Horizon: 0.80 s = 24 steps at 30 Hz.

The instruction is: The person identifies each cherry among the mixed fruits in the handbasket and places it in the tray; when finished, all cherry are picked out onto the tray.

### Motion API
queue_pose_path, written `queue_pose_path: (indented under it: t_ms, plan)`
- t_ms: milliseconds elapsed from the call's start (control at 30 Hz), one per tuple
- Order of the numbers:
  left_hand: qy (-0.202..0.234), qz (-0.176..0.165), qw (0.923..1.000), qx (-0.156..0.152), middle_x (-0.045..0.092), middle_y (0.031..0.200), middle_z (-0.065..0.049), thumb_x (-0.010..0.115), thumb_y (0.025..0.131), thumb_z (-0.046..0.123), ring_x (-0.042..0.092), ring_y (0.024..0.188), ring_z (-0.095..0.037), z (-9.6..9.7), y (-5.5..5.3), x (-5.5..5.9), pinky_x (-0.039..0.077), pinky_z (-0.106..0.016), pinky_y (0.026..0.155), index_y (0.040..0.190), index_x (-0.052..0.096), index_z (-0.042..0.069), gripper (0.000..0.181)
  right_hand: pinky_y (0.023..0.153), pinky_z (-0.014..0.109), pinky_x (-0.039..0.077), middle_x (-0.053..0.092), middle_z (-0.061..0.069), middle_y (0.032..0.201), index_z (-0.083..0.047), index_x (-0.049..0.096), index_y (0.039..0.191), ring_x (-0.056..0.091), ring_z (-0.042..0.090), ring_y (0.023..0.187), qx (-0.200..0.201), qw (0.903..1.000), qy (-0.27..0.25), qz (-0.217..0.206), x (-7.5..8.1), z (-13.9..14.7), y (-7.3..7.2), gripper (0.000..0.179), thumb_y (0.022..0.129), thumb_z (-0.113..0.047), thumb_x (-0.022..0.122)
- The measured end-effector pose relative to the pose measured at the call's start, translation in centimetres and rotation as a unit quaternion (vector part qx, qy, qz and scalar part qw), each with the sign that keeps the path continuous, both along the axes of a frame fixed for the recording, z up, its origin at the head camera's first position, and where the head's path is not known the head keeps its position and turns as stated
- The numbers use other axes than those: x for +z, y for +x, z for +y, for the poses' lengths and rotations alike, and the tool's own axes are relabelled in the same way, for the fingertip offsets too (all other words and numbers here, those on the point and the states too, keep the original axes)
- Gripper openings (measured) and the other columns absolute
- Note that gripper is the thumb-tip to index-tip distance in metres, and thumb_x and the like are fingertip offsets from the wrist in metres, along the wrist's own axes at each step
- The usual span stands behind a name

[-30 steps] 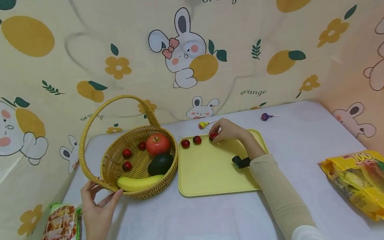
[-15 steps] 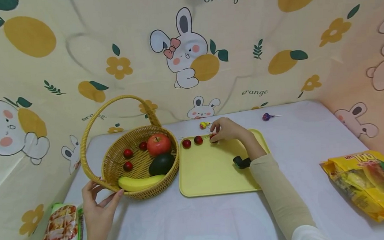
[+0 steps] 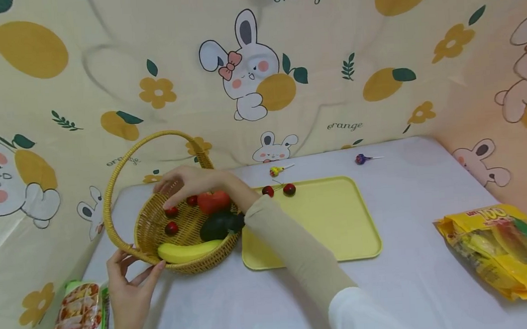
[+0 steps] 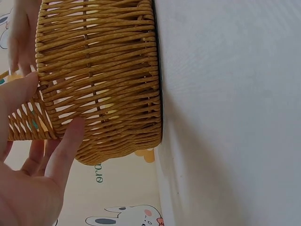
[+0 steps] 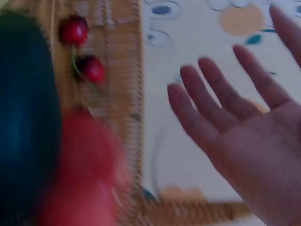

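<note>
The right hand (image 3: pixel 187 181) has left the tray (image 3: pixel 340 230) cherries (image 3: pixel 289 188); fingers spread empty over the basket (image 3: pixel 147 229), whose rim the left hand (image 3: pixel 130 278) steadies with straight fingers.

The person is wearing a snug beige sleeve (image 3: pixel 291 243) along the right forearm, giving way to white cloth (image 3: pixel 358 312) nearer the elbow. The left hand (image 3: pixel 128 288) and right hand (image 3: pixel 192 181) are going bare, without rings.
</note>
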<state>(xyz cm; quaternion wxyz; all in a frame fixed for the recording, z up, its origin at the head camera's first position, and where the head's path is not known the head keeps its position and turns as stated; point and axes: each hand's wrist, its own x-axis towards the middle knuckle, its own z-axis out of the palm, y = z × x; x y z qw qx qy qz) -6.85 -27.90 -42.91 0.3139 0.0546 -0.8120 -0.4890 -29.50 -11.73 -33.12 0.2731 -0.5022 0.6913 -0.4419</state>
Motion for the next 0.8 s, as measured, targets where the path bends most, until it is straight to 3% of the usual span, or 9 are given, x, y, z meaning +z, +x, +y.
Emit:
queue_pose_path:
  t_ms: [200,400,533,633,800]
  plan:
    - [0.001,0.011,0.9999,-0.003,0.045,0.126,-0.007,0.075,0.075,-0.022,0.053,0.113,-0.017,-0.2,0.1,0.2,0.058,-0.011,0.074,0.139,0.039,-0.006,0.076,0.092,0.014,0.049,0.055,0.007,0.141,-0.006,0.056,0.140,0.050,0.013,0.127,0.035,0.9956,0.057,-0.066,-2.5,-5.0,0.7,0.058,0.088,-0.016,0.077]
    - [0.008,0.012,0.9998,-0.014,0.046,0.127,-0.008,0.075,0.075,-0.022,0.052,0.114,-0.018,-0.2,-0.1,0.0,0.058,-0.012,0.075,0.141,0.038,-0.005,0.078,0.096,0.014,0.046,0.055,0.003,0.141,-0.008,0.056,0.140,0.046,0.014,0.132,0.033,0.9918,0.103,-0.069,-4.6,-6.1,0.9,0.060,0.086,-0.016,0.080]
    - [0.003,0.012,0.9998,-0.018,0.045,0.128,-0.010,0.075,0.075,-0.022,0.052,0.114,-0.019,-0.3,0.0,-0.1,0.058,-0.012,0.076,0.141,0.037,-0.005,0.078,0.093,0.015,0.047,0.055,0.005,0.140,-0.007,0.054,0.142,0.051,0.015,0.126,0.049,0.9869,0.129,-0.083,-5.3,-6.5,1.0,0.061,0.086,-0.015,0.079]
    - [-0.005,0.012,0.9997,-0.018,0.045,0.128,-0.010,0.075,0.075,-0.021,0.052,0.115,-0.019,-0.3,0.0,-0.1,0.058,-0.012,0.077,0.142,0.036,-0.005,0.079,0.092,0.018,0.051,0.054,0.007,0.140,-0.006,0.052,0.144,0.058,0.015,0.114,0.071,0.9799,0.160,-0.095,-5.5,-6.5,1.2,0.062,0.088,-0.012,0.077]
    - [-0.009,0.009,0.9998,-0.016,0.046,0.128,-0.011,0.075,0.075,-0.021,0.052,0.115,-0.019,-0.3,0.0,-0.2,0.058,-0.012,0.077,0.142,0.036,-0.005,0.079,0.100,0.036,0.056,0.053,0.013,0.137,-0.004,0.050,0.145,0.063,0.014,0.100,0.074,0.9579,0.212,-0.179,-5.5,-6.3,1.6,0.061,0.089,-0.002,0.073]
